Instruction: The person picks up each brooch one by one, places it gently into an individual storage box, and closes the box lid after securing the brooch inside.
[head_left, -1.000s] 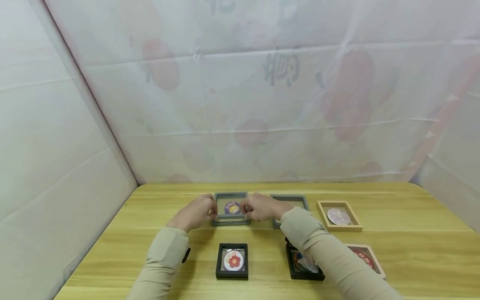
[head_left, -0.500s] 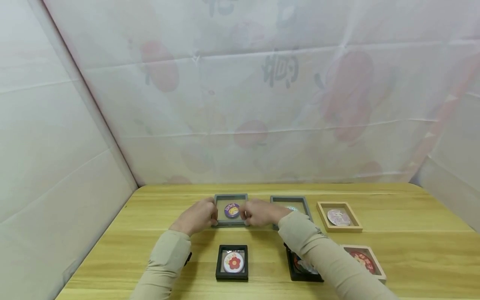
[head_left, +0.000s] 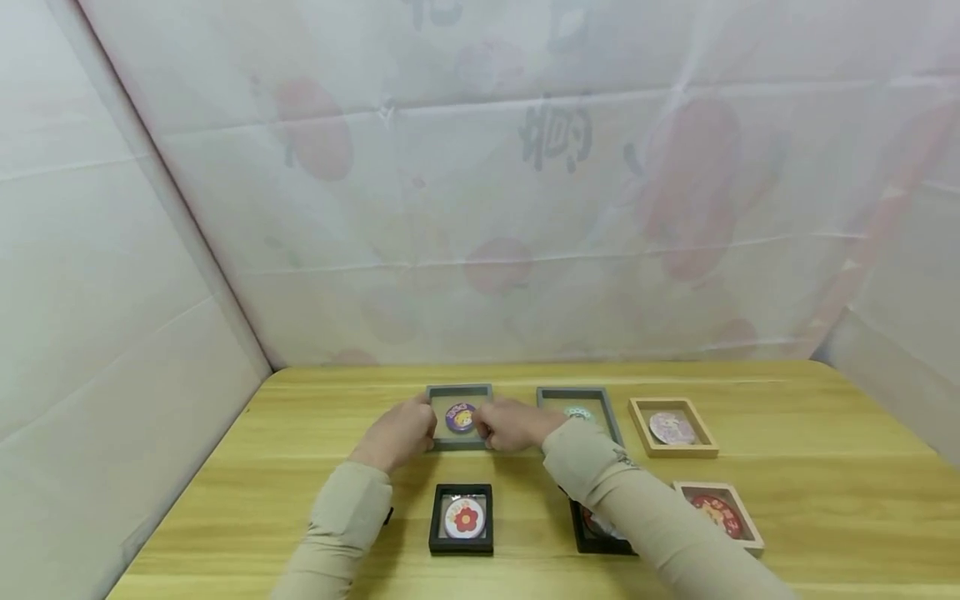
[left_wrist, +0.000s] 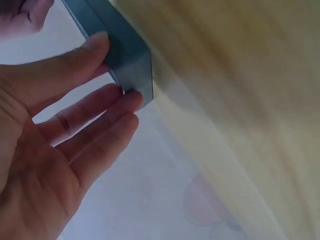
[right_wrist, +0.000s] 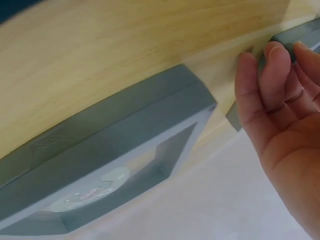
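A grey square display frame lies at the back of the table, with a round purple badge behind its clear film. My left hand holds the frame's front left corner. In the left wrist view, the thumb of that hand presses the frame's grey edge and the fingertips touch its side. At the front right corner, my right hand pinches the frame; its fingers partly hide that corner in the right wrist view, where the hand appears at the right.
Right of my right hand lies a second grey frame with a pale badge. A tan frame and a light wooden frame lie further right. Nearer are two black frames, one with a flower badge, the other partly under my right sleeve.
The grey frame's raised front edge has come down flush onto the part below, with both hands staying at its front corners. The purple badge has shifted slightly left. The view has moved a little.
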